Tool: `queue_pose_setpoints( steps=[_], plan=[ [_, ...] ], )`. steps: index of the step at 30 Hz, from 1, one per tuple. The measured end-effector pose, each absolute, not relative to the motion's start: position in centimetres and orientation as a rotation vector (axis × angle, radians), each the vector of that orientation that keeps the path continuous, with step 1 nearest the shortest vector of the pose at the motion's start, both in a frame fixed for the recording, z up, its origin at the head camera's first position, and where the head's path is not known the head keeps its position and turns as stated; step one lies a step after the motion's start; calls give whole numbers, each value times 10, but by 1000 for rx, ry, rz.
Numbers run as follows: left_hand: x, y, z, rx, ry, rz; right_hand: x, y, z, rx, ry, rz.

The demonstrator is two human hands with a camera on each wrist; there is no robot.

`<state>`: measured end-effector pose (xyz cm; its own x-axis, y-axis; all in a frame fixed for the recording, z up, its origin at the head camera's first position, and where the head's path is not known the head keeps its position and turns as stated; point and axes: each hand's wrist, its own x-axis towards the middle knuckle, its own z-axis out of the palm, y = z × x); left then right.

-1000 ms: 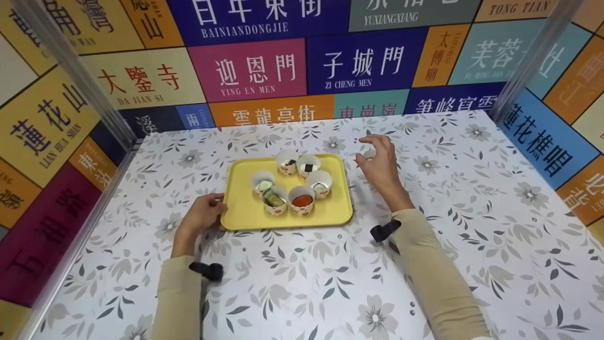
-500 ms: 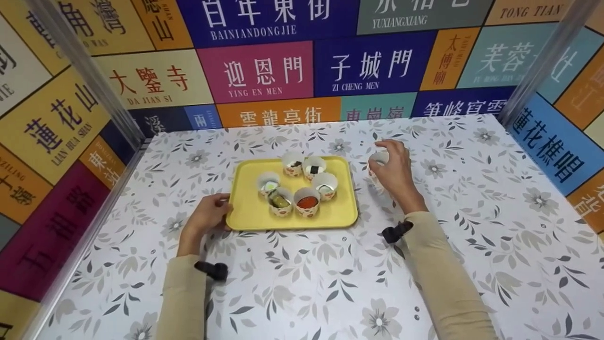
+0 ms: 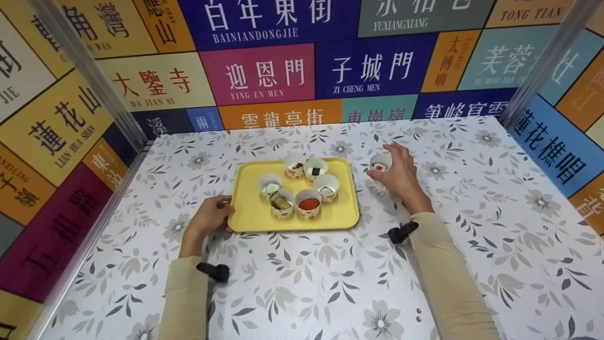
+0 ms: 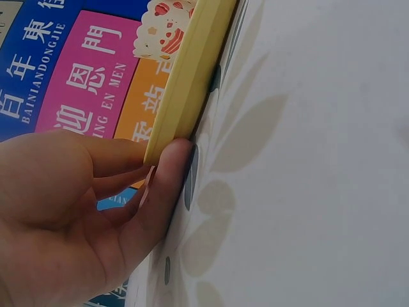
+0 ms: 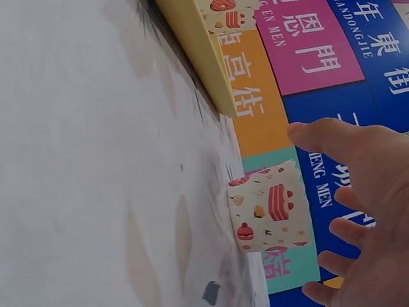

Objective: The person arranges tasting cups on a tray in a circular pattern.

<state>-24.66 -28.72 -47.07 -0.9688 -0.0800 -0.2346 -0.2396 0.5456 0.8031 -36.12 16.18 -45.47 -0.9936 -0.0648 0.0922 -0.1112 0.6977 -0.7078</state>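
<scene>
In the head view, my left hand (image 3: 210,215) grips the left edge of a yellow tray (image 3: 243,212); the left wrist view shows its fingertips (image 4: 174,150) pinching the tray's rim. Beside the tray's right end stands a paper cup (image 5: 271,208) printed with cakes, on the table. A white piece with a red centre (image 3: 379,167) shows inside it. My right hand (image 3: 401,174) is just right of this cup, thumb and fingers spread. In the right wrist view its thumb (image 5: 313,135) and fingers are apart from the cup.
Several paper cups stand grouped on the tray, among them a cup with a red filling (image 3: 309,204), a cup with green pieces (image 3: 282,203) and a cup with a white-and-black piece (image 3: 315,171). A flower-patterned cloth (image 3: 292,278) covers the table, with colourful lettered walls (image 3: 264,75) around it.
My right hand came down with the cup beside the tray, then spread its fingers and drew back to the right. My left hand keeps hold of the tray. The head view shifted slightly.
</scene>
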Motion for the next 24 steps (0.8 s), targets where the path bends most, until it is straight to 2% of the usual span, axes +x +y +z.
queue_pose_setpoints(
  steps=[7,24],
  plan=[
    [-247,-287,-472,-269,2640,1377,-365,163,-464,26,-2828,1460],
    [-248,-286,-470,-312,2648,1334,-365,166,-470,-70,-2843,1583]
  ],
)
